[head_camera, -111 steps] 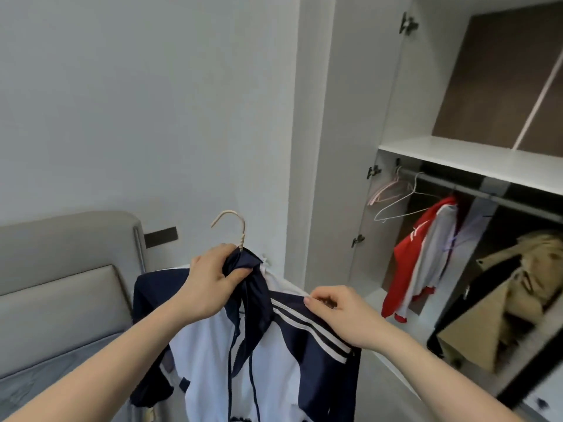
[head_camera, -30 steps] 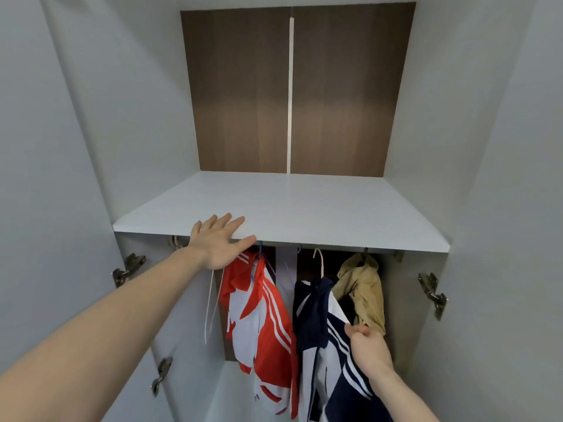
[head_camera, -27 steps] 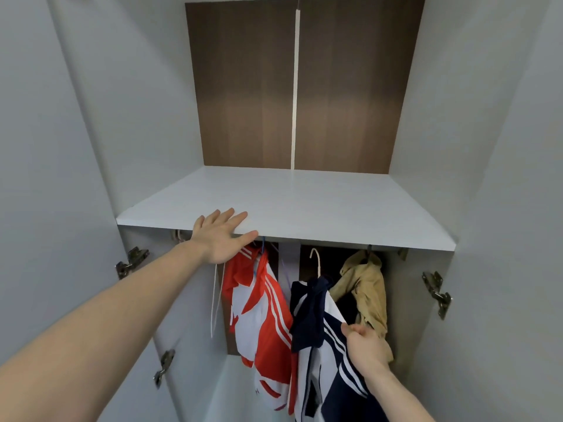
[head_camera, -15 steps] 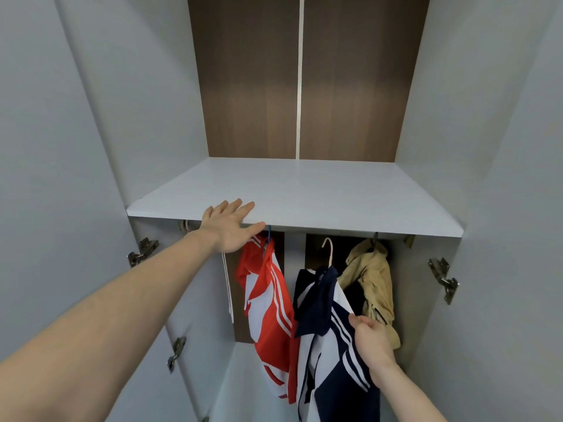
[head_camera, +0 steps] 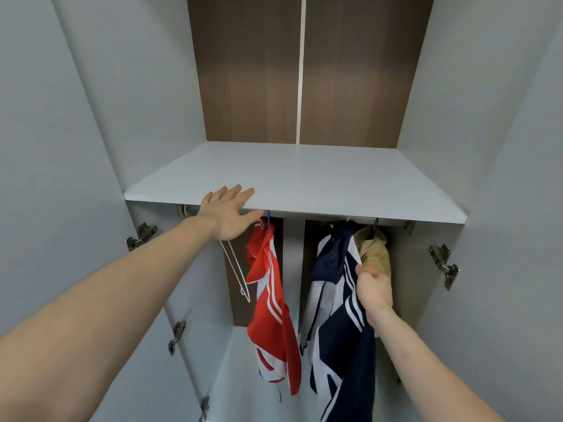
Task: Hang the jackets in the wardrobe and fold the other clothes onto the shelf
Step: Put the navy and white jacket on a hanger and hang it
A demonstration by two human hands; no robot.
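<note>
Since a moment ago our view dropped; the hook is now hidden under the shelf [head_camera: 304, 178]. Our right hand [head_camera: 374, 287] pinches the navy jacket [head_camera: 335, 300], hanging at 5 o'clock. Our left hand [head_camera: 229, 213] rests flat at 9. If we tug, it may slip off.
</note>
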